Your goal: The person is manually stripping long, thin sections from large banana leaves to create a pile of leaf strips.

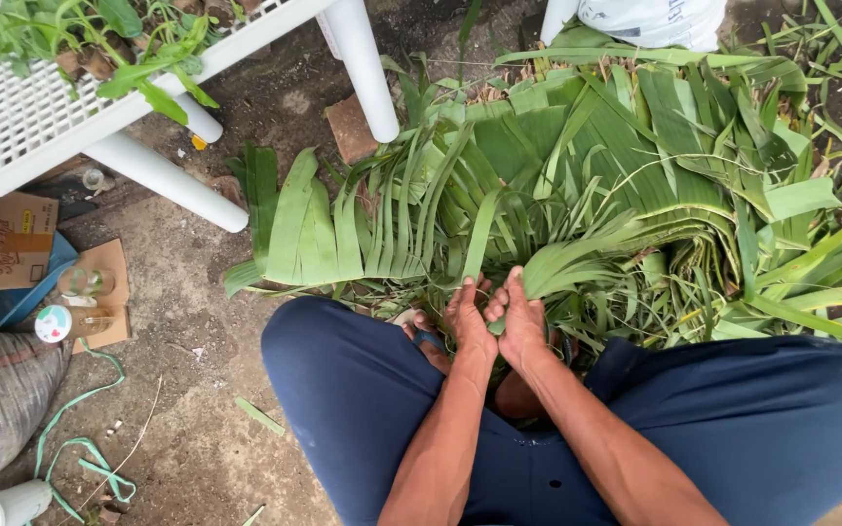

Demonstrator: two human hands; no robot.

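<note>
Two hands together at near centre, left hand (467, 321) and right hand (521, 326) fingers closed on leaf strips (577, 258), leaf pile (635, 166) beyond, white rack (41, 117) far left.

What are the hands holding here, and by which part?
Both hands, left hand and right hand, grip a bundle of long green leaf strips at its near end, where the strips gather.

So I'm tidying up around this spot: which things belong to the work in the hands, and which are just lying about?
In the work:
left hand
right hand
long green leaf strips, gripped by both hands
heap of torn green banana leaves

Lying about:
white plastic lattice table
brown cardboard box
green plastic strap
small glass jar
</note>
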